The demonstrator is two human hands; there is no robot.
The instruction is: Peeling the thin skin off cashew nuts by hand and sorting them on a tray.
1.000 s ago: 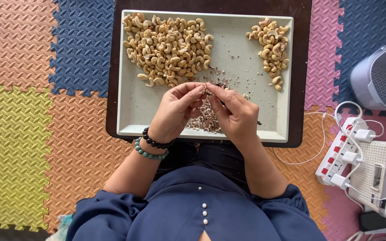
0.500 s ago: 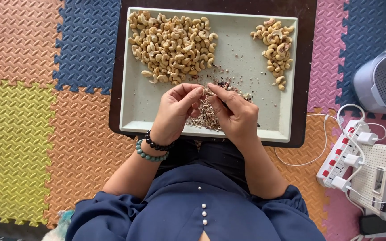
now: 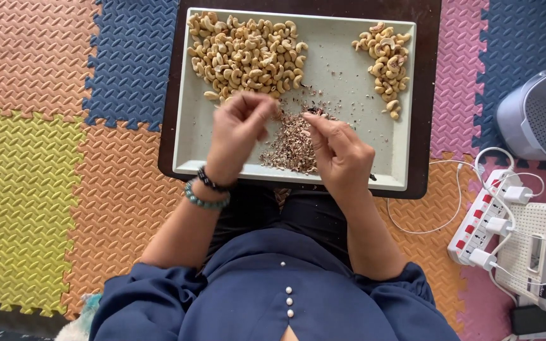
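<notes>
Since a second ago, left hand (image 3: 238,136) has swung toward the big pile of pale cashews (image 3: 248,53) on the rectangular grey tray (image 3: 188,148), blurred, grip unreadable; right hand (image 3: 341,155) pinches loosely beside the brown skin heap (image 3: 292,145). Best kept low over the tray.

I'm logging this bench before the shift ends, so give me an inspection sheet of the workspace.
Surface: pale rectangular tray on a dark brown board.
Job's things: large heap of pale cashew nuts; small heap of cashew nuts; brownish pile of skin flakes.
Clutter: loose flakes scattered across the tray.
Hands: left hand blurred, at the large heap's near edge; right hand over the flakes.
Cables: white power strip with plugged chargers and white leads.
Surroundings: coloured foam floor tiles; grey perforated bin.
</notes>
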